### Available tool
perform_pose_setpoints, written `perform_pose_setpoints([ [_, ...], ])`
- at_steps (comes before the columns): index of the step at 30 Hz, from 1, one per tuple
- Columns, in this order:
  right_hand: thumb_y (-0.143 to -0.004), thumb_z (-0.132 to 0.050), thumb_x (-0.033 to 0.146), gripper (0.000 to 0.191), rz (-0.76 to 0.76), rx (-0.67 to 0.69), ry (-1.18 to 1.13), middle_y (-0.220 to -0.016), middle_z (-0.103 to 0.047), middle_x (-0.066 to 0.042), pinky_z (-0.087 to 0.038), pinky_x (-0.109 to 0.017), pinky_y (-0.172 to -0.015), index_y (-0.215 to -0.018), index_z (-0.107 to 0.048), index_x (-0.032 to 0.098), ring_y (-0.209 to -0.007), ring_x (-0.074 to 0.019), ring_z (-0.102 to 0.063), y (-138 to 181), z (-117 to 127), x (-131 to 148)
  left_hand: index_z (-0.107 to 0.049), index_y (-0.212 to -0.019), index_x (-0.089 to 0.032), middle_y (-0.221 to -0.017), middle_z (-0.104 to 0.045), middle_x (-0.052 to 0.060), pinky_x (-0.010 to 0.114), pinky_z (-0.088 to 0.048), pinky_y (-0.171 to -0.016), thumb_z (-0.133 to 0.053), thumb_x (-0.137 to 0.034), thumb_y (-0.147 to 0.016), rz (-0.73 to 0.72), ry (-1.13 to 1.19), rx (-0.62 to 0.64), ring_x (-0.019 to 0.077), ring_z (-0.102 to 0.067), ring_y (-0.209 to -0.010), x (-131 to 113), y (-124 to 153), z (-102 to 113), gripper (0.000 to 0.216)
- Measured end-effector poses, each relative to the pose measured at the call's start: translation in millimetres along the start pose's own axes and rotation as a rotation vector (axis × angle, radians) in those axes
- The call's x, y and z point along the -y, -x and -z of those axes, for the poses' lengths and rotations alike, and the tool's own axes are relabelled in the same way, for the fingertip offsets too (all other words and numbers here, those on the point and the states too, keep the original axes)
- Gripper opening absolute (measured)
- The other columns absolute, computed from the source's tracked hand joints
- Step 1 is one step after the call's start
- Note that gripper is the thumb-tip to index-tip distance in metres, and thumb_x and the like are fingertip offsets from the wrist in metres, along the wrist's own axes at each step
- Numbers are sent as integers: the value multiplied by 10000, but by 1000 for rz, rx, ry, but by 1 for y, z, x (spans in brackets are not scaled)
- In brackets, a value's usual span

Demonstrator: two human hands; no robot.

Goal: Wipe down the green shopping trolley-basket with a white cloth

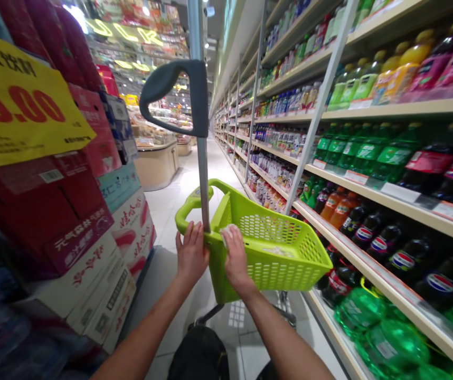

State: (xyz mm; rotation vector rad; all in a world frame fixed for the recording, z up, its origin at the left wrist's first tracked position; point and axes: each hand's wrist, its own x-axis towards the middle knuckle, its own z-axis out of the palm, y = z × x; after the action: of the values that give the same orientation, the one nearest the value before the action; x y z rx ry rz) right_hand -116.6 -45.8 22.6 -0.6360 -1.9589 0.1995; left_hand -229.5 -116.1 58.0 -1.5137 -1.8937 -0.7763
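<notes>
A lime-green shopping cart basket point(285, 274) with perforated sides stands right in front of me, tilted in the view. My left hand point(192, 253) grips its near left corner, fingers curled over the rim beside the metal pole. On the other side of the pole, my right hand point(235, 258) presses a crumpled white wipe point(225, 232) against the near rim, with the fingers bent over the edge. A grey pole point(203, 179) rises from the cart and carries a dark grey loop handle point(200, 100). Some pale marks show on the basket floor; what they are is unclear.
Shelves of drink bottles point(363, 142) run along the right, close to the cart. Stacked drink cartons point(92, 264) with a yellow price sign point(20, 100) stand close on the left. Ahead, a tiled aisle point(214, 163) passes a rounded display counter point(155, 163).
</notes>
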Motion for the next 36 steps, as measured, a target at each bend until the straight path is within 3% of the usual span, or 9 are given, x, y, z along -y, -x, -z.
perform_pose_setpoints([
  [4, -782, -322, 5, 515, 150, 21, -72, -1371, -342, -99, -282, -427, -1055, -1264, -423, 156, -1318, -188, -171, -10, -12, 28, -437, -1213, -149, -1272, -489, 101, 481, -115, -1048, -408, -136, -729, -38, 6, 23, 248, -348, -1242, 10, -1, 5, 485],
  [8, -800, -318, -4, 486, 262, -7, -65, -1346, -382, -98, -304, -406, -1050, -1235, -459, 162, -1307, -183, -213, -29, 8, 28, -444, -1201, -127, -1312, -436, 135, 528, -149, -1033, -403, -124, -720, 44, -12, 1, 272, -336, -1246, 28, -10, 10, 483],
  [13, -862, -361, 99, 353, 440, -279, 50, -1333, -399, -67, -240, -408, -1079, -1166, -526, 169, -1324, -196, -152, -135, 43, 68, -476, -1161, -105, -1265, -475, 150, 497, -288, -995, -424, -114, -705, 44, 49, -12, 300, -247, -1286, 37, -15, 8, 459],
  [16, -888, -334, 136, 344, 578, -263, 192, -1307, -440, -57, -209, -390, -1090, -1175, -522, 152, -1331, -193, -98, -179, 48, 82, -459, -1171, -112, -1273, -466, 143, 502, -299, -994, -425, -102, -705, 17, 64, -26, 302, -254, -1283, 39, -13, 8, 468],
  [18, -885, -335, 131, 352, 663, -179, 261, -1294, -462, -44, -210, -386, -1092, -1186, -516, 157, -1331, -198, -95, -172, 42, 72, -445, -1179, -114, -1284, -455, 137, 510, -300, -996, -433, -89, -690, 13, 70, -30, 307, -259, -1279, 39, -11, 7, 490],
  [23, -859, -415, 126, 368, 761, 74, 293, -1275, -486, -46, -287, -424, -1057, -1214, -488, 183, -1326, -214, -124, -90, 18, 21, -402, -1201, -105, -1290, -434, 148, 479, -324, -1006, -441, -71, -670, -2, 119, -65, 290, -209, -1302, 41, -10, 4, 534],
  [25, -860, -422, 142, 346, 784, 111, 284, -1262, -499, -50, -310, -430, -1044, -1193, -507, 182, -1322, -213, -147, -77, 17, 13, -389, -1207, -112, -1293, -424, 150, 478, -332, -1004, -451, -89, -676, -17, 138, -80, 288, -190, -1309, 40, -10, 3, 535],
  [32, -883, -323, 128, 379, 635, -18, 215, -1324, -430, -24, -206, -436, -1086, -1214, -487, 209, -1327, -187, -115, -147, 37, 51, -387, -1217, -117, -1302, -420, 155, 525, -294, -1005, -460, -117, -683, 20, 106, -27, 310, -186, -1307, 35, -11, 7, 540],
  [36, -876, -329, 126, 390, 685, 74, 169, -1311, -446, -25, -235, -433, -1076, -1232, -464, 208, -1314, -186, -184, -122, 31, 40, -355, -1248, -107, -1324, -399, 158, 513, -281, -1015, -450, -104, -672, 20, 99, 5, 300, -191, -1307, 35, -9, 10, 584],
])
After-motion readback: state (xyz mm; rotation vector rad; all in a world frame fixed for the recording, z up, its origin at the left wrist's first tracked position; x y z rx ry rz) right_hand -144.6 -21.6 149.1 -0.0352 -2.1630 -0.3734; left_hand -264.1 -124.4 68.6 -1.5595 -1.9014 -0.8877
